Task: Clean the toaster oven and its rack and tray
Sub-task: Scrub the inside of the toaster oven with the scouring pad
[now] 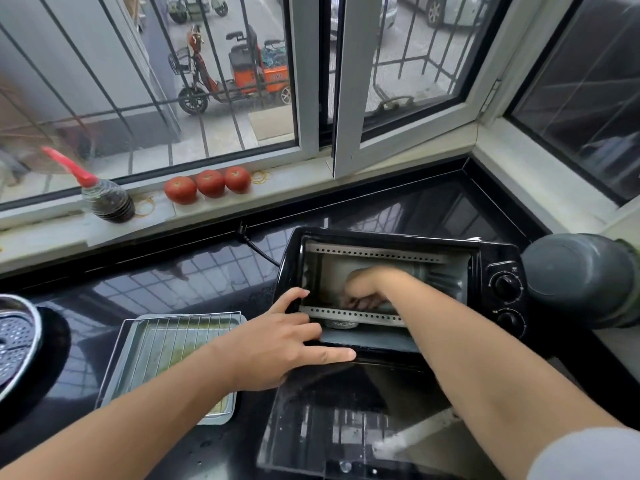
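I look down at a black toaster oven [398,289] sitting on the dark glossy counter [173,282], its glass door [346,420] folded down flat toward me. My right hand [367,285] is reached deep inside the oven, down near the floor of the cavity, with the forearm crossing the open front. The fingers there are blurred and in shadow, so I cannot tell whether that grip is clenched on anything or released. My left hand [287,344] lies on the oven's left front corner: the fingers are straight and spread, pressing flat on the frame and the bottom edge of the opening, the grip released and holding nothing.

Just to the left of the oven, the metal tray [180,348] rests on the counter with the wire rack [166,337] laid on top of it; my left forearm passes over their near right corner. The tray's surface looks streaked with greenish residue.

At the far left edge is part of a round steel pot [14,341]. A dark grey round container [581,282] stands just right of the oven. On the window sill [311,188] behind lie three tomatoes [207,183] in a row and a dark bottle [107,199] with a red spout.
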Available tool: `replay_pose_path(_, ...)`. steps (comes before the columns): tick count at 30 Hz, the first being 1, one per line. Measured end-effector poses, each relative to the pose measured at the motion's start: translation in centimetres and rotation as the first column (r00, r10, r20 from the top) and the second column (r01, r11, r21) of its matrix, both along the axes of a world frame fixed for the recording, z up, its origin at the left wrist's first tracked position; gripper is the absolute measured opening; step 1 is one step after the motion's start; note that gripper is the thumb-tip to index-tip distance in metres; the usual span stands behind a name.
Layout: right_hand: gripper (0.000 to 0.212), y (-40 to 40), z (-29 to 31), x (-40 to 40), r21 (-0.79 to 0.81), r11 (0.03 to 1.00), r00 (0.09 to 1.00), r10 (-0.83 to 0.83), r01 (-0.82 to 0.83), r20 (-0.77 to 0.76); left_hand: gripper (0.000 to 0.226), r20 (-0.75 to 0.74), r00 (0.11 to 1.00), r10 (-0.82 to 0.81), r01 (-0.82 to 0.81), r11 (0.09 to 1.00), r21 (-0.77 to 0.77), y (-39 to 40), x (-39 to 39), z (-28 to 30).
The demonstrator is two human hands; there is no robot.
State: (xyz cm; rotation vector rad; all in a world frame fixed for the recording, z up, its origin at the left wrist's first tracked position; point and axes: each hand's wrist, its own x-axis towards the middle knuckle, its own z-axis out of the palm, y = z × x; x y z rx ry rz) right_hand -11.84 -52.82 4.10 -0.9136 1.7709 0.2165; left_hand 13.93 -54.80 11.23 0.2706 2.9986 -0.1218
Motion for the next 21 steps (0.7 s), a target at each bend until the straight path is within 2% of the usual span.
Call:
replay_pose_path(2,0.014,1.6,0.8,-2.5,0.136,0.981,0.974,0.157,-0.135,-0.165,0.097,-0.001,1.000,0.013,-0.013,1.000,0.005,0.1,-0.1,0.1)
replay_pose_path(3,0.017,2.1,1.2,-3.0,0.177,0.974,0.967,0.176,-0.143,-0.185,0.097,0.001,1.000,0.011,-0.011,1.000,0.005,0.2,-0.1,0.2)
replay_pose_path(5,0.021,1.9,1.8,-2.0,0.146,0.984,0.984,0.122,-0.103,-0.129,0.097,-0.006,1.000,0.003,-0.003,1.000,-0.002,0.2,0.0,0.1)
replay_pose_path(6,0.021,1.2,1.6,-0.8,0.094,0.992,0.993,0.093,-0.087,-0.066,0.097,-0.006,1.000,-0.004,0.004,1.000,-0.012,0.2,0.1,-0.1)
replay_pose_path(9,0.043,-0.1,2.0,3.7,-0.120,0.992,0.994,0.053,-0.041,0.100,0.095,-0.025,0.999,-0.024,0.023,0.999,-0.042,0.4,0.3,-0.5)
replay_pose_path(11,0.045,0.5,2.2,3.7,-0.129,0.990,0.992,-0.034,0.051,0.125,0.095,-0.036,0.999,-0.033,0.031,0.998,-0.063,0.5,0.4,-0.7)
replay_pose_path(15,0.054,4.0,1.2,-3.1,-0.012,0.989,0.985,-0.149,0.148,-0.088,0.094,-0.066,0.997,-0.030,0.026,0.997,-0.067,0.8,0.7,-1.2)
replay_pose_path(17,0.054,3.8,0.5,-3.6,0.040,0.994,0.988,-0.101,0.106,-0.121,0.094,-0.056,0.998,-0.030,0.026,0.998,-0.065,0.7,0.7,-1.2)
replay_pose_path(18,0.052,3.0,0.4,-2.4,0.029,0.996,0.994,-0.078,0.080,-0.079,0.094,-0.060,0.998,-0.032,0.028,0.997,-0.067,0.7,0.7,-1.3)
replay_pose_path(21,0.050,0.8,0.9,3.4,-0.136,0.991,0.994,-0.002,0.018,0.113,0.094,-0.067,0.997,-0.039,0.034,0.997,-0.068,0.8,0.8,-1.2)
